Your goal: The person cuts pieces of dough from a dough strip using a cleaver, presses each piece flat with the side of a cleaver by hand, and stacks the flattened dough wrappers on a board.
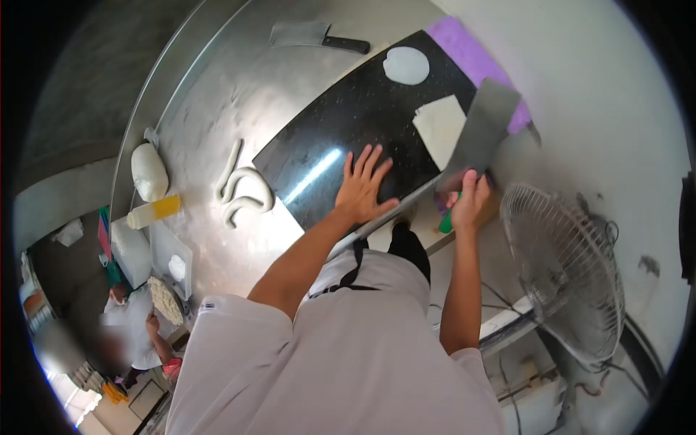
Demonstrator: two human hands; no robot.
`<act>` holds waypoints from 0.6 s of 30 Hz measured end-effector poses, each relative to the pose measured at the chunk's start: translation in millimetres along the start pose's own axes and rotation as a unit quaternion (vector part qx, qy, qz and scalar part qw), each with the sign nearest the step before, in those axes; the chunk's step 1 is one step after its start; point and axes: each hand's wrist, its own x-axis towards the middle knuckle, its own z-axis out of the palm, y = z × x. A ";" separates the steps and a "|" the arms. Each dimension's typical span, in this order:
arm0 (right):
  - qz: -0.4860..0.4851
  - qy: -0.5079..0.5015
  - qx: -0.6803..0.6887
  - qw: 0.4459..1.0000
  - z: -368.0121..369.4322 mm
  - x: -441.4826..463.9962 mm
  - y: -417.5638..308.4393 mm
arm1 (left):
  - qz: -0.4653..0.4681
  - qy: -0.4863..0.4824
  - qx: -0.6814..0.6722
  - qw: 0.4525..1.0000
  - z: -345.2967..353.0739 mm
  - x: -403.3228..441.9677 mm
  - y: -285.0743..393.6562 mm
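My left hand [365,187] lies palm down with its fingers spread on a shiny black board [326,145]. My right hand [470,201] grips a cleaver [482,119], its broad grey blade tilted up over the board's right edge. Beside the blade, partly covered by it, is a flat stack of pale, dough-like sheets [437,127]. Farther back on the board rests a round white piece, probably dough [406,66]. Left of the board, a long dough rope [250,187] lies in loops on the steel table. Something green [446,222] shows just below my right hand.
Another cleaver [319,36] with a black handle lies at the back. A purple cloth [457,40] borders the board. At right stands a caged fan [565,275]. A bottle of yellow liquid [154,211] and a white bag [148,172] sit left; a co-worker [141,326] is beyond.
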 end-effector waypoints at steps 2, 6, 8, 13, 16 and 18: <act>-0.022 0.005 -0.156 0.988 -10.6 53.0 43.3 | -0.018 -0.022 -0.014 1.000 -15.3 8.8 1.6; -0.141 0.014 -0.378 0.915 -22.6 108.0 45.3 | -0.008 -0.023 -0.014 1.000 -10.7 9.4 2.5; -0.071 -0.006 -0.439 0.896 -30.2 85.8 11.8 | 0.033 0.027 -0.033 0.999 1.1 -6.1 1.2; 0.031 0.085 -0.271 0.958 -12.0 54.5 -15.3 | 0.051 0.085 -0.111 0.989 13.7 -15.4 -4.5; -0.108 0.073 -0.398 0.908 -31.8 55.6 63.9 | 0.039 0.109 -0.124 0.986 10.9 -9.8 -0.8; -0.105 0.053 -0.417 0.901 -33.8 80.3 38.1 | 0.044 0.145 -0.123 0.981 7.0 -7.3 -1.4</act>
